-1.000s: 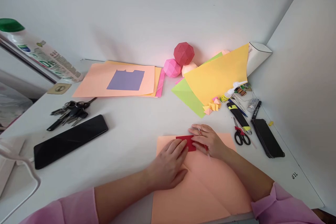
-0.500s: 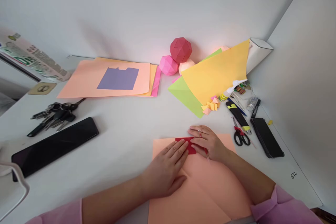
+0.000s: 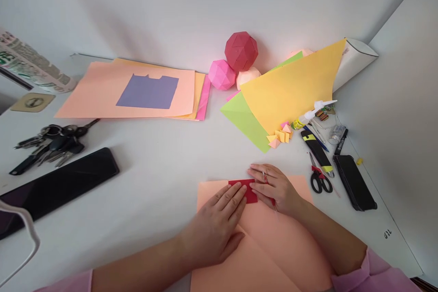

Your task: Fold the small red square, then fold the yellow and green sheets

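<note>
Red paper [image 3: 247, 190]: a small folded piece lying flat on the far edge of the peach sheet [image 3: 273, 242], near the middle of the desk [image 3: 164, 178].
Left hand [image 3: 214, 228]: spread flat, fingertips [image 3: 239, 191] pressing the red paper's left side; it grips nothing.
Right hand [image 3: 277, 187]: palm down on the red paper's right side, fingers extended; whether a thin red stick lies under it or is pinched I cannot tell.
Slip risk: both hands press rather than grasp, so uneven pressure could make the red paper skate on the smooth peach sheet and skew the crease.
Sheet risk: the peach sheet lies loose on the desk and overhangs the near edge; a forearm could drag it, carrying the red piece along.
Right clutter: scissors [image 3: 320, 180] and a dark phone [image 3: 355, 182] lie just right of the right hand; a sideways sweep could knock them.
Far side: paper balls [image 3: 232, 64], a yellow sheet [image 3: 294, 86], folded scraps [image 3: 281, 135], well apart.
Left side: keys [image 3: 48, 141], a black tablet [image 3: 54, 189].
</note>
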Tool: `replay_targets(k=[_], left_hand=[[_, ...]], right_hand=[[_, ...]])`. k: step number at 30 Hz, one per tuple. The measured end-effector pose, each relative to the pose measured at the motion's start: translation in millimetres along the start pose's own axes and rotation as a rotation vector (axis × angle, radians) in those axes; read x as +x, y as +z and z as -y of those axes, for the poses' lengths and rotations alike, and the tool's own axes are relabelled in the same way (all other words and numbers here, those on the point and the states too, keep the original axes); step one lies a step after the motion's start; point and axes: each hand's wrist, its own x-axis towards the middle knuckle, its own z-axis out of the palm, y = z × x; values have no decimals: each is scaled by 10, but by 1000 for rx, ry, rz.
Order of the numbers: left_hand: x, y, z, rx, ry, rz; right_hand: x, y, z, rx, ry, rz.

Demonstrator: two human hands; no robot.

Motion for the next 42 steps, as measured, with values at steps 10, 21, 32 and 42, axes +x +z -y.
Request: replay_targets(k=[10, 21, 32, 42], left_hand=[[-8, -17, -1, -2, 1, -9], [-22, 14, -11, -5, -17, -29], [-10, -8, -10, 4, -17, -16], [-26, 19, -21, 11, -19, -35]], right_hand=[[22, -16, 15, 15, 25, 11], [57, -40, 17, 10, 16, 37], [63, -39, 17, 13, 23, 43], [38, -21, 14, 18, 33, 48]])
